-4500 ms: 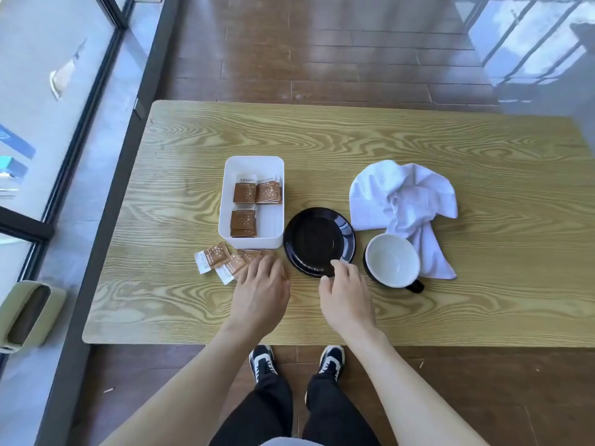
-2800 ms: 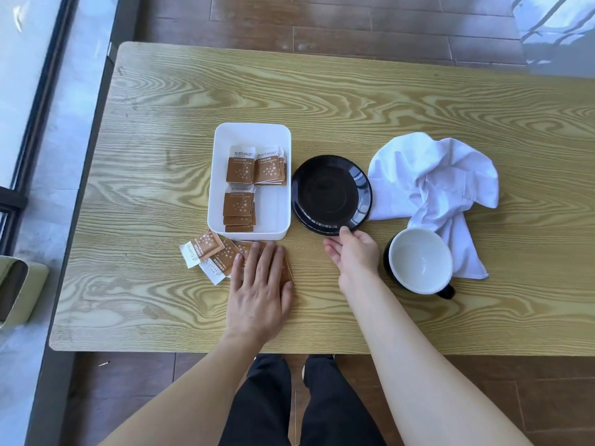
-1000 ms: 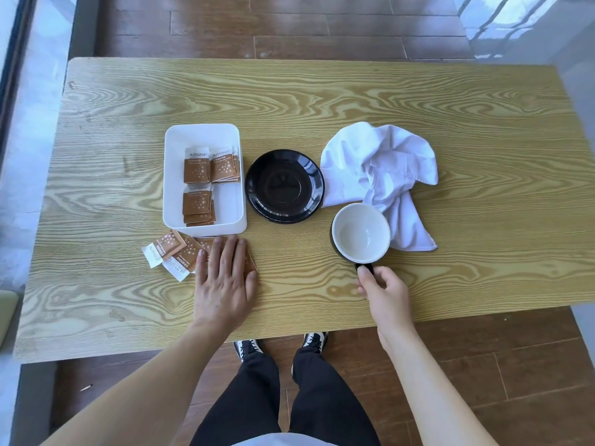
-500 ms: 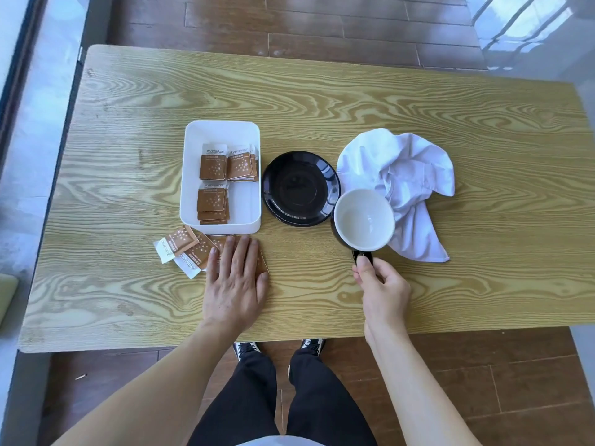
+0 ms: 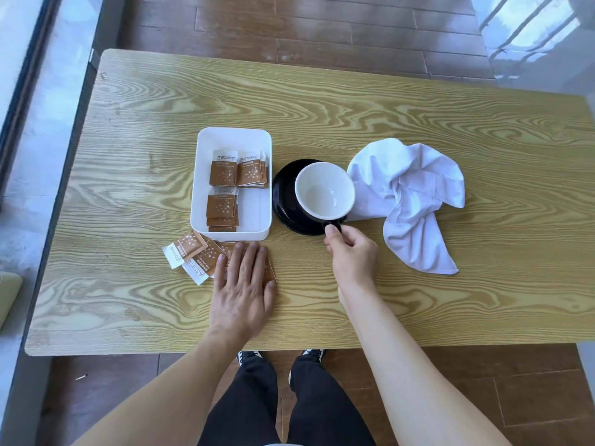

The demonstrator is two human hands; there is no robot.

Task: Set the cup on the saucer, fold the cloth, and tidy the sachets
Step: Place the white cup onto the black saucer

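Observation:
My right hand (image 5: pixel 352 254) pinches the black handle of the cup (image 5: pixel 324 192), white inside and black outside. The cup is over the black saucer (image 5: pixel 283 201) and hides most of it; I cannot tell whether it rests on the saucer or hangs just above. A crumpled white cloth (image 5: pixel 409 194) lies right of the saucer. Several brown sachets (image 5: pixel 193 254) lie loose on the table, and my left hand (image 5: pixel 243 289) lies flat, fingers spread, on some of them. More sachets (image 5: pixel 223 206) sit in the white tray (image 5: pixel 206 146).
The wooden table (image 5: pixel 322 104) ends at a near edge just in front of my legs. A window frame runs along the floor to the left. A pale green object pokes in at the far left edge.
My right hand left the saucer's rim, took hold of the cup's handle, lifted it and carried it left over the saucer. My left hand has stayed flat on the loose sachets.

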